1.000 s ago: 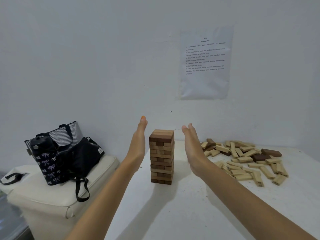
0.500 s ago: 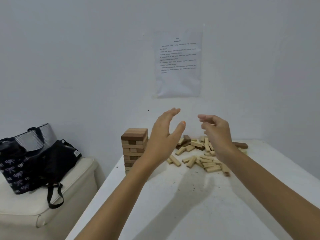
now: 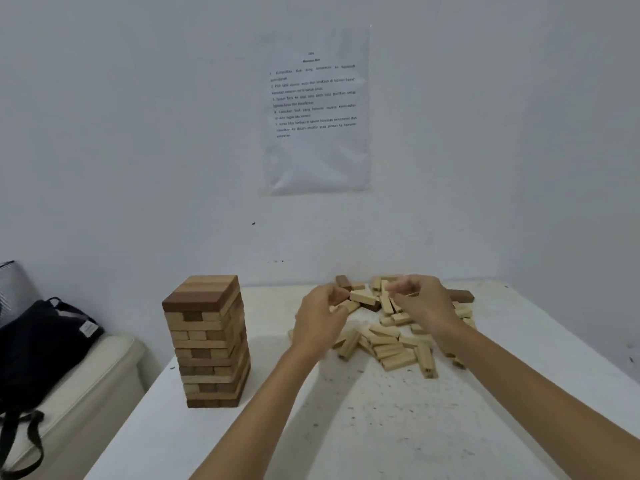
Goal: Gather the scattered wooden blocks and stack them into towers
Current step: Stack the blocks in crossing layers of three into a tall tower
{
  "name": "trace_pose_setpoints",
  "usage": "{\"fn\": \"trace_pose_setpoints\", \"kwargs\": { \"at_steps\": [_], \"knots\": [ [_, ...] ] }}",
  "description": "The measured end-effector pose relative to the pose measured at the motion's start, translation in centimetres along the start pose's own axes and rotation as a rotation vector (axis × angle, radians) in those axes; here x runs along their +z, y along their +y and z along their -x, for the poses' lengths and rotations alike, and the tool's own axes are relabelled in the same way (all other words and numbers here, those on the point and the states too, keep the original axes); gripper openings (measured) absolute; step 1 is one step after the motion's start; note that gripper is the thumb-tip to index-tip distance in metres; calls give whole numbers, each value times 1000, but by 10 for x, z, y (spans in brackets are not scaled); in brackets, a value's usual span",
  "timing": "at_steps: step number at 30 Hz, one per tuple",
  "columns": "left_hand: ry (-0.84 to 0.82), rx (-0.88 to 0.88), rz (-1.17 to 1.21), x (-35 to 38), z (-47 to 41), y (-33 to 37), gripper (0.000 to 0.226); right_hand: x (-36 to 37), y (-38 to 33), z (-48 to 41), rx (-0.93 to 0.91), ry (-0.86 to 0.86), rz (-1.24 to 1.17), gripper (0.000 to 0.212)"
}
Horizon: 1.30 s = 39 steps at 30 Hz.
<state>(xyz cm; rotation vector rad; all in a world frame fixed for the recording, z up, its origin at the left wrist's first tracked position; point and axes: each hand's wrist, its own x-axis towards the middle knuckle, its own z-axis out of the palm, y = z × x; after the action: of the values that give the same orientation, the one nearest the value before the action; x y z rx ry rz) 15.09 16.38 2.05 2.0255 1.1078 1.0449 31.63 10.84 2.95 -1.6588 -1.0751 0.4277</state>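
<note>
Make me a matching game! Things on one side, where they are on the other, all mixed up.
1 block tower
2 loose blocks
3 paper sheet
4 black bag

A on the wall
B scattered on the table, far right part
C on the cream seat
D standing upright, left part of the table

Pairs: 1-D, 2-B, 3-A, 4-C

A single head-worn wide-angle camera looks forward and slightly down from the near edge of the white desk (image 3: 381,427), close above it, facing its far edge and the white wall (image 3: 138,133).
</note>
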Motion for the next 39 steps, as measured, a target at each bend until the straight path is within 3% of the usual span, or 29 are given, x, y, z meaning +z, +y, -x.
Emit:
{"fn": "trace_pose_setpoints", "kwargs": {
  "at_steps": [7,14,18,22,28,34,39],
  "knots": [
    [-43,15,-40,30,-46,-26,24,29,30,-38,-75,-49,368,19],
    [38,84,-359,39,-77,-52,16,38,43,-64,-220,-61,514,11],
    [73,109,-493,43,-83,-64,19,45,47,-69,-290,-67,627,20],
    [104,43,-461,42,-85,-66,21,46,47,-72,-292,-97,768,32],
    [122,30,-227,41,-88,-66,25,45,47,-69,-216,-84,570,33],
    [160,49,35,39,-84,-48,23,31,35,-71,-94,-85,72,35],
    [55,12,300,41,-84,-26,25,8,25,-74,13,-18,-268,36]
  ]
}}
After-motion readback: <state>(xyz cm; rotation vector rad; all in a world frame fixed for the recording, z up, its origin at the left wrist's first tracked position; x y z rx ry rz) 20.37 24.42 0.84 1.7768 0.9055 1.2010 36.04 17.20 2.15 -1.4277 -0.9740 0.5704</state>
